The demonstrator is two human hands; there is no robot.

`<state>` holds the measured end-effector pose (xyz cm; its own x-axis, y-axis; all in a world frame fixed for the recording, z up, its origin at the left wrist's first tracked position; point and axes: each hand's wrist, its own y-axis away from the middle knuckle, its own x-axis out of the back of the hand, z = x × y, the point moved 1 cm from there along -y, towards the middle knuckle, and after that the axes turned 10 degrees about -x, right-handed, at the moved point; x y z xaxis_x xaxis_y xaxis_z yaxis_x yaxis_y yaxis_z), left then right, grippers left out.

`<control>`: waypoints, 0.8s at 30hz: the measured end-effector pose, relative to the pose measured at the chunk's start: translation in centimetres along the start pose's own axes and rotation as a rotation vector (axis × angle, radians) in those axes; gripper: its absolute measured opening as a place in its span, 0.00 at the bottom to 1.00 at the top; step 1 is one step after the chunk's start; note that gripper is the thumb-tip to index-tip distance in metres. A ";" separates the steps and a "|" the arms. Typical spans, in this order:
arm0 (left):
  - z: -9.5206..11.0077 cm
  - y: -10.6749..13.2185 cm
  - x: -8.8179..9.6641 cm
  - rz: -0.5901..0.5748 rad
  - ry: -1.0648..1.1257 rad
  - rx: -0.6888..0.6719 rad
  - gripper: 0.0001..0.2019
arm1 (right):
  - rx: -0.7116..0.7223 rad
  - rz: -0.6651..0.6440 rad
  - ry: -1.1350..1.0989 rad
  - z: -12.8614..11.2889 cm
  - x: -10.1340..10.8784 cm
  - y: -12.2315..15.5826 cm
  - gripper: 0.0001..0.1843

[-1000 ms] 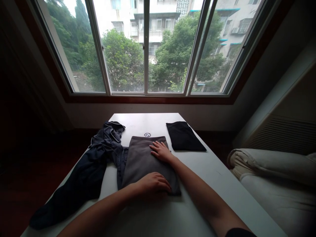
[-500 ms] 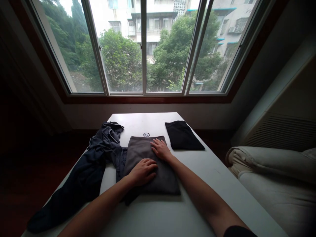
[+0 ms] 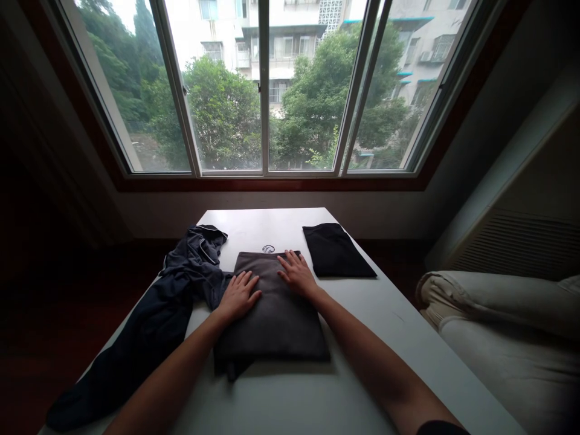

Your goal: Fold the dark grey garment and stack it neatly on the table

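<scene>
A dark grey garment (image 3: 281,326), folded into a flat rectangle, lies on the white table (image 3: 362,374). On its left edge rests my left hand (image 3: 238,295), palm down with the fingers stretched out. My right hand (image 3: 296,273) lies flat on the upper right part of the same garment, fingers spread. A small dark corner of cloth sticks out below the garment's near left side. Left of it, a crumpled navy garment with white piping (image 3: 181,284) reaches up to my left hand's side and hangs along the table's left edge.
A folded black garment (image 3: 338,251) lies at the table's right edge. Behind the grey cloth, a small round mark (image 3: 268,248) shows on the tabletop. A pale padded seat (image 3: 507,338) stands to the right, and a wide window (image 3: 265,90) is ahead.
My left hand has slid from the middle of the grey garment to its left edge, and its fingers have straightened. My right hand stays almost where it was.
</scene>
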<state>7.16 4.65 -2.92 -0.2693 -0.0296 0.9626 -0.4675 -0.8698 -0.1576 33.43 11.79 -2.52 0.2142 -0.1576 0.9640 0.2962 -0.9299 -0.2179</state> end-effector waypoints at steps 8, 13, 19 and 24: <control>-3.1 -0.5 -1.3 0.084 0.048 0.104 0.29 | 0.116 -0.167 -0.050 -1.9 0.6 0.9 0.39; -6.8 -0.8 -1.1 0.169 0.232 -0.025 0.23 | 0.445 -0.209 -0.208 -7.3 2.3 4.3 0.34; -10.1 -0.7 -0.6 0.275 0.384 -0.084 0.21 | 0.862 -0.282 -0.322 -13.8 3.5 9.4 0.37; -9.8 -0.8 -0.9 0.278 0.380 -0.074 0.21 | 0.776 -0.212 -0.326 -12.4 4.4 8.0 0.36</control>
<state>-0.44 10.21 -5.81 -0.6752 -0.0618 0.7351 -0.3894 -0.8164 -0.4264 25.21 -0.51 1.85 0.3037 0.2072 0.9300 0.8860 -0.4203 -0.1957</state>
